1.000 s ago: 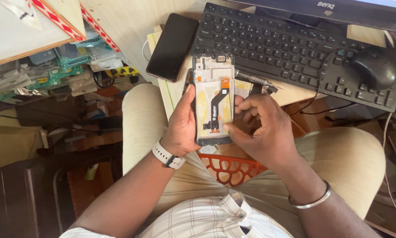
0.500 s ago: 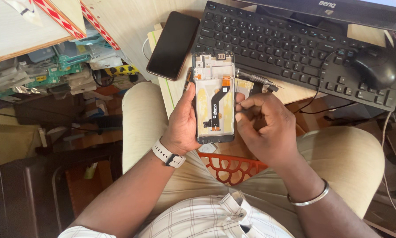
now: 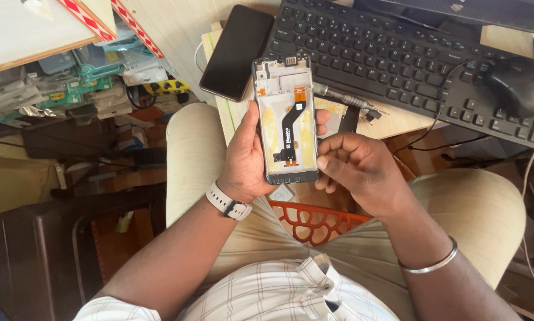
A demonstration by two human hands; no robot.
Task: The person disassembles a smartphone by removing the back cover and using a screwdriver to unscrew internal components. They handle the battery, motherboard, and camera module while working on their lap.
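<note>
At the far left, a cluttered shelf of green circuit boards and plastic-wrapped parts (image 3: 71, 89) sits under a pale board edged with red-and-white tape (image 3: 89, 15). Moving right, the left hand (image 3: 249, 157), with a white-strapped watch (image 3: 228, 203) on its wrist, grasps an opened phone frame with a black flex cable running down its pale inner face (image 3: 286, 119), holding it upright above the lap with the thumb along its left edge and fingertips showing at its right edge. Just behind it, a black smartphone (image 3: 237, 52) lies face-down on the light wooden desk (image 3: 178, 35). The right hand (image 3: 359, 172), loosely curled, touches the frame's lower right edge; a silver bangle (image 3: 430, 264) circles that wrist. Below the hands shows an orange plastic lattice seat (image 3: 314, 220). Further right lie a slim metal screwdriver (image 3: 344, 100), a black keyboard (image 3: 397, 53) and a black mouse (image 3: 519, 86)
</note>
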